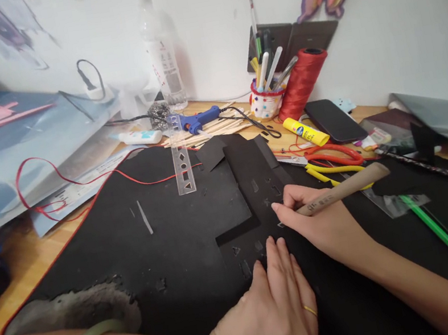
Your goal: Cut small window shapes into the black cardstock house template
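My left hand [270, 309] lies flat with its fingers stretched out, pressing on black paper [251, 174] with small cut-looking shapes in it. A ring and a pale green bangle are on that side. In a writing grip, my right hand [320, 220] is closed around a beige-grey pen [344, 189] with dark lettering on its barrel. Its tip is hidden by my fingers, which rest on the paper just beyond my left fingertips. The paper has an L-shaped outline and lies on a worn black mat [162, 213]. A clear stencil ruler [183, 169] lies farther off.
At the back are a blue glue gun [202, 118], a clear bottle [163, 57], a decorated pen cup [266, 99] and a red thread spool [304, 81]. To the right lie a yellow glue stick [306, 131], a phone [335, 120], scissors [330, 157] and a green cutter [431, 223].
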`<state>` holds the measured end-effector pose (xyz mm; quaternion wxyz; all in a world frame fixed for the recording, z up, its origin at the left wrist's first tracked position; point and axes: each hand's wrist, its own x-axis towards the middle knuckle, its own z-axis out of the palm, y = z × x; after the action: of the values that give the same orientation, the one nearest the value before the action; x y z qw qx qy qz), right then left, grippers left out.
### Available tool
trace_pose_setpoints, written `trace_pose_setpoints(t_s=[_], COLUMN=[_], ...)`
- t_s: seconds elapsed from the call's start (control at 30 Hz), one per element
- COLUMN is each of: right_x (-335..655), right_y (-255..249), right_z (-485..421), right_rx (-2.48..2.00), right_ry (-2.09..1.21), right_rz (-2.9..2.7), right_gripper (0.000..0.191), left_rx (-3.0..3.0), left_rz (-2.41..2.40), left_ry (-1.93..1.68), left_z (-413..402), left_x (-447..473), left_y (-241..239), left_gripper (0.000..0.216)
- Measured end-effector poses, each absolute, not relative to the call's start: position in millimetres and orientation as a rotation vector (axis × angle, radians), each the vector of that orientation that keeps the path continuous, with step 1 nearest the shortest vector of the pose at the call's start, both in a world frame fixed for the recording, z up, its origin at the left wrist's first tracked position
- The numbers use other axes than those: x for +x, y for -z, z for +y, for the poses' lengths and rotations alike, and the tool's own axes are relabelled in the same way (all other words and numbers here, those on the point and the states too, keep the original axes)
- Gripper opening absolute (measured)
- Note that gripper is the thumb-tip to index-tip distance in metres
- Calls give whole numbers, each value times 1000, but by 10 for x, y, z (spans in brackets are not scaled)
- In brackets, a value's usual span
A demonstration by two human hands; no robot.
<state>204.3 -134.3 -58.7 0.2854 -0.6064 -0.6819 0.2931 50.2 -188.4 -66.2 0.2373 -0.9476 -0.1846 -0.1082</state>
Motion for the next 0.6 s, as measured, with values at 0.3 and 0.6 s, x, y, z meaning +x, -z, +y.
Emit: trace_pose_setpoints(t_s=[0.3,0.6], right_x=[2034,2014], right_y=[590,595], right_z=[-1348,-1350], right_rx=[-1608,-1609], right_ry=[-791,-762], right_rz=[-1818,-1836], right_gripper=[29,29], left_rx=[-2609,-2610], left_rz=[-501,-489], left_ry=[252,239], left_z=[-1882,-1893], left_x=[495,504], left_y=[648,635], left_gripper=[39,40])
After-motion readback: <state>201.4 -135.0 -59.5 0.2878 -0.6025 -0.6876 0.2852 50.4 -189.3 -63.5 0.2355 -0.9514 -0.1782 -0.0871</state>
